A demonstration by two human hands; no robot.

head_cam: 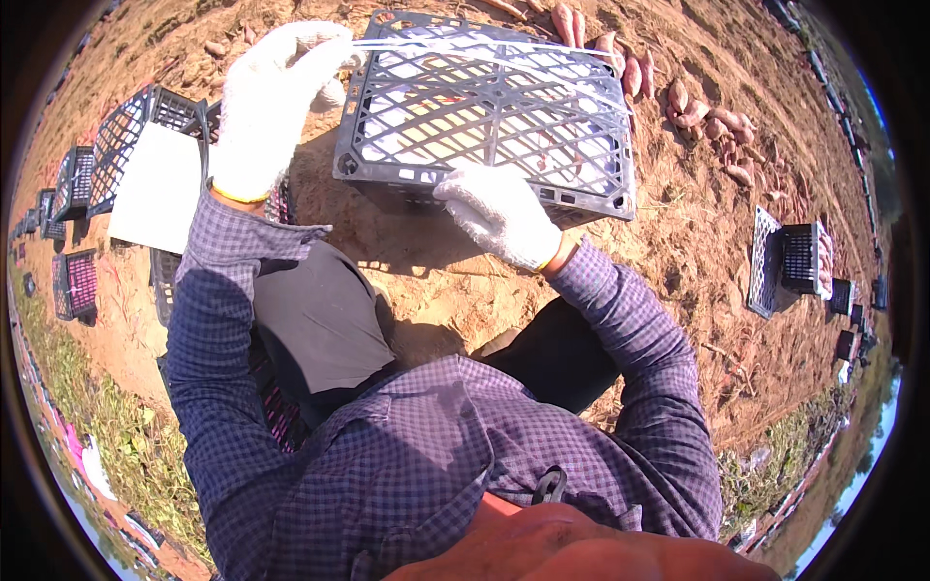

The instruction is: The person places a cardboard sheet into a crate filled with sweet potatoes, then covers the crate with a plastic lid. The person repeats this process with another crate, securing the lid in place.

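A black plastic lattice crate lid point(496, 109) tops the crate in front of me, with white and yellowish sheets visible through its openings. My left hand point(280, 94), in a white knit glove, is raised beside the lid's far left corner. Its fingers hold a white cord point(472, 45) that stretches over the far part of the lid to the right side. At the near edge, my gloved right hand point(501, 216) curls against the lid's rim. The crate's walls below are mostly in shadow, and its contents are hidden apart from the sheets.
Sweet potatoes point(690, 112) lie on the soil beyond and right of the crate. A white sheet point(160, 187) rests against black crates point(120, 149) on my left. To the right, a filled crate point(801, 258) stands by a leaning lattice lid point(764, 263).
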